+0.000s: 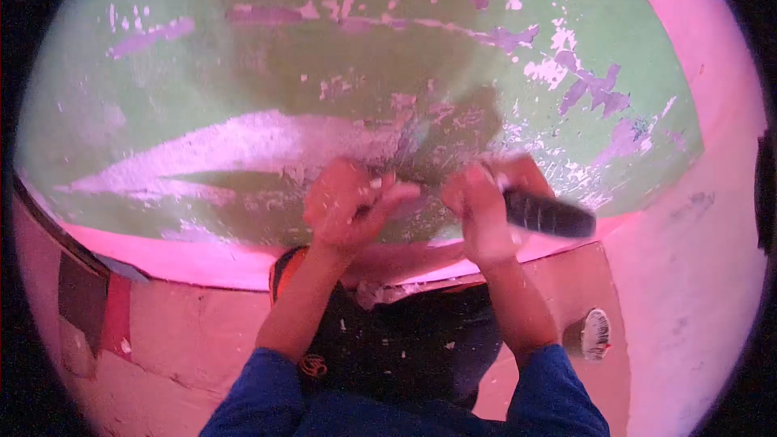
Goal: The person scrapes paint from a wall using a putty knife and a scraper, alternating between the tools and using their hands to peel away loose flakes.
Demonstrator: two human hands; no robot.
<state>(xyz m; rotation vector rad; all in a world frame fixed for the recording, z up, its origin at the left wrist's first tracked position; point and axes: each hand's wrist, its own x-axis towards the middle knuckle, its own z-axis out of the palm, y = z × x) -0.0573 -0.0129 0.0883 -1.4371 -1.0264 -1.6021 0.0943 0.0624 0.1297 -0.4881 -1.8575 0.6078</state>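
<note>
while the right hand (484, 212) clenches a dark-handled tool (552, 215) jutting right from its grip, the left hand (350, 206) curls shut nearby.

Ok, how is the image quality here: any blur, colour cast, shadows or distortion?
Head view: heavy fisheye curvature with black corners; a pink cast over the whole frame; the left hand, the right hand and the dark tool handle it grips are motion-blurred; a broad shadow darkens the green wall above them.

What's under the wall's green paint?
Whitish and purple patches show where flaking green wall paint is gone. Left hand and right hand, gripping a dark ribbed handle, cover what's behind.
</note>
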